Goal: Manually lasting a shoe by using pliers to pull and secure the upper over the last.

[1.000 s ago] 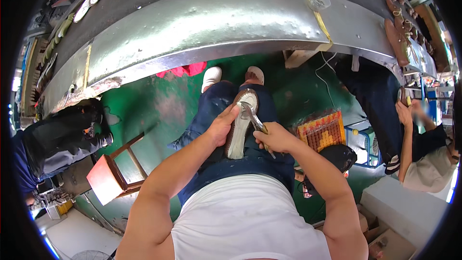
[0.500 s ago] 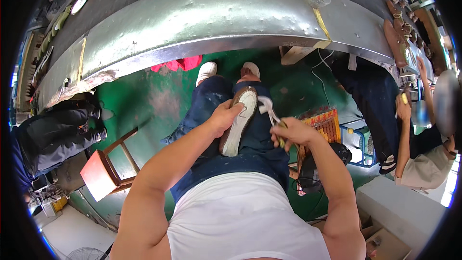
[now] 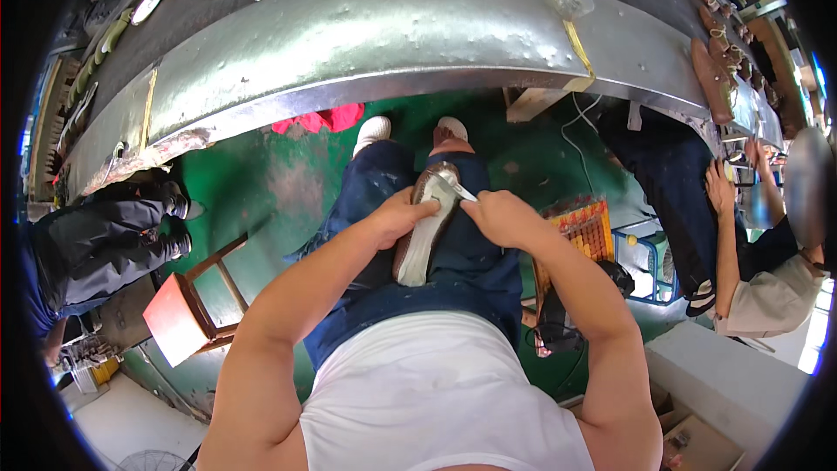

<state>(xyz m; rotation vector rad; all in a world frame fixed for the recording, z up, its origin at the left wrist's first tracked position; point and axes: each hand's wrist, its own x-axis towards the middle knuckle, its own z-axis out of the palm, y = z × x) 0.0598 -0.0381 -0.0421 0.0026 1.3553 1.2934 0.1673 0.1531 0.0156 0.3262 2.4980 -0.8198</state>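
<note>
A brown shoe point(image 3: 418, 240) lies sole up along my thighs, its pale bottom facing me and its far end between my knees. My left hand point(image 3: 401, 216) is closed round its left side, thumb pressed on the bottom. In my right hand point(image 3: 504, 216) is a metal tool that looks like pincers point(image 3: 465, 193). The tip touches or nearly touches the shoe's right edge close to the far end. My fingers cover the handles, so I cannot see whether the jaws are closed.
Ahead runs a metal-edged bench point(image 3: 349, 30) with shoes and a clear cup point(image 3: 571, 0). A red-topped stool point(image 3: 180, 318) stands left, a woven-topped seat point(image 3: 580, 231) right. Co-workers' legs point(image 3: 113, 244) show left; another person's arm point(image 3: 725, 227) is at right.
My right hand has brought the tool left and forward onto the shoe's far end. The shoe has tilted slightly in my left hand. The co-worker's hand at right has moved.
</note>
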